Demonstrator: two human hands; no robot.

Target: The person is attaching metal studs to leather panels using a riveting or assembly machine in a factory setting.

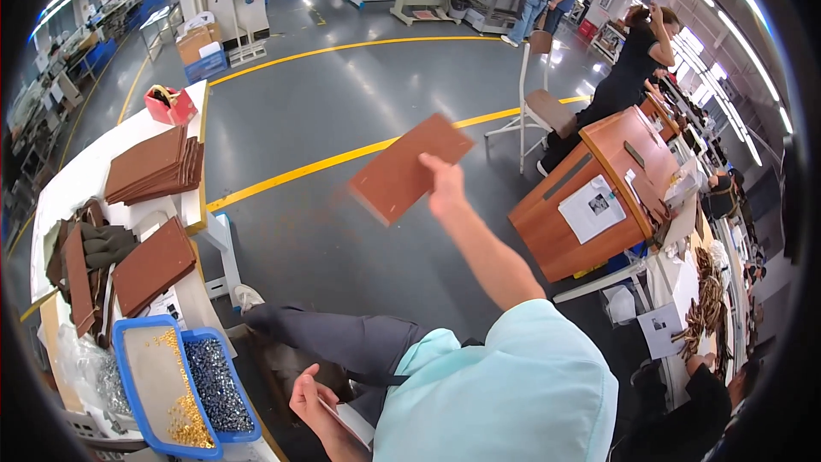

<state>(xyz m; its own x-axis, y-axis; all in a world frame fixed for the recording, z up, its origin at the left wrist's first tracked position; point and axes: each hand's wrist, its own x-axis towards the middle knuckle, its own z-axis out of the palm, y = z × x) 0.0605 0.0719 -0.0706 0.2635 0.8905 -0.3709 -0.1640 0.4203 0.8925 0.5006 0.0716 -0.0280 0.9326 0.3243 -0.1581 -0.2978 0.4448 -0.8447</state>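
Observation:
My right hand (445, 186) pinches a flat rectangular brown panel (402, 173) at its right edge, out over the floor. The panel looks like leather, tilted, with small pale marks near its corners. Low by my lap, my left hand (312, 398) has curled fingers around the end of a white flat piece (355, 425), which runs along the wrist; its kind is unclear. On the table to my left lie a stack of similar brown panels (147, 162) and a second brown stack (154, 267). Near them are a blue tray of gold-coloured small parts (190, 423) and one of dark metallic parts (218, 381).
The white table (195, 111) carries a red holder (169, 105) and dark folded pieces (101, 244). A wooden cabinet (547, 222) and a folding chair (547, 107) stand at right. A person in black (633, 56) leans beyond the cabinet. Yellow lines cross the grey floor (342, 103).

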